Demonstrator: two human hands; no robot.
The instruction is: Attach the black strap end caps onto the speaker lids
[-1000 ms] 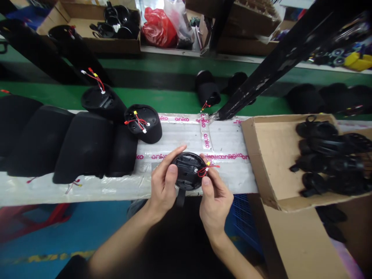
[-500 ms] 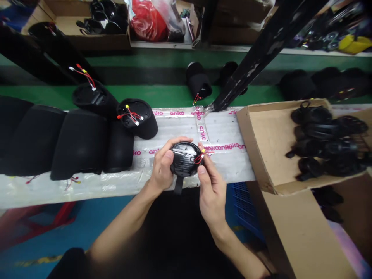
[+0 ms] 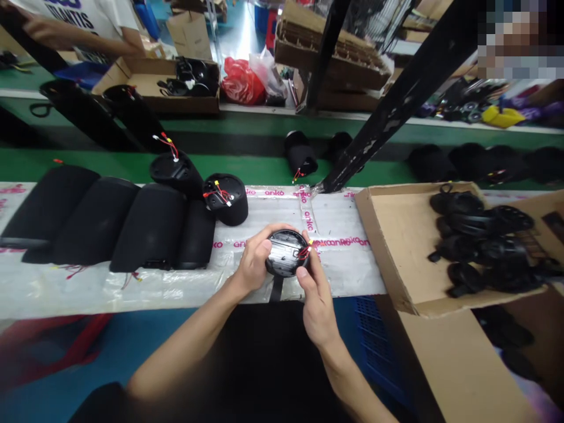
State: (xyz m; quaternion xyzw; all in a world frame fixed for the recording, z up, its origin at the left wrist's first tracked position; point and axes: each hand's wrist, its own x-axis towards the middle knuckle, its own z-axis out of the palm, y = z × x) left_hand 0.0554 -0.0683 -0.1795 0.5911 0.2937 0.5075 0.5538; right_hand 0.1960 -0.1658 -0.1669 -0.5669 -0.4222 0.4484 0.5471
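Observation:
A round black speaker base [image 3: 286, 252] with a strap hanging below it is gripped on its left side by my left hand [image 3: 253, 263]. My right hand [image 3: 315, 299] holds its right edge, the thumb and forefinger pinched on the red and yellow wires [image 3: 305, 251] coming out of it. Both hands are over the front edge of the plastic-wrapped bench [image 3: 343, 258]. To the left lie several black fabric-covered speaker bodies [image 3: 150, 226], and one upright body [image 3: 227, 198] shows its wired end.
An open cardboard box [image 3: 396, 247] of black strapped parts [image 3: 480, 235] stands at the right. Behind the bench runs a green conveyor [image 3: 247, 164] with more black bodies. A slanted black post [image 3: 396, 100] rises from the bench. Another person [image 3: 70, 26] works at the far left.
The camera has tilted up, showing more of the far side and another person. My hands still hold the round base; the right fingers have closed in on the wires.

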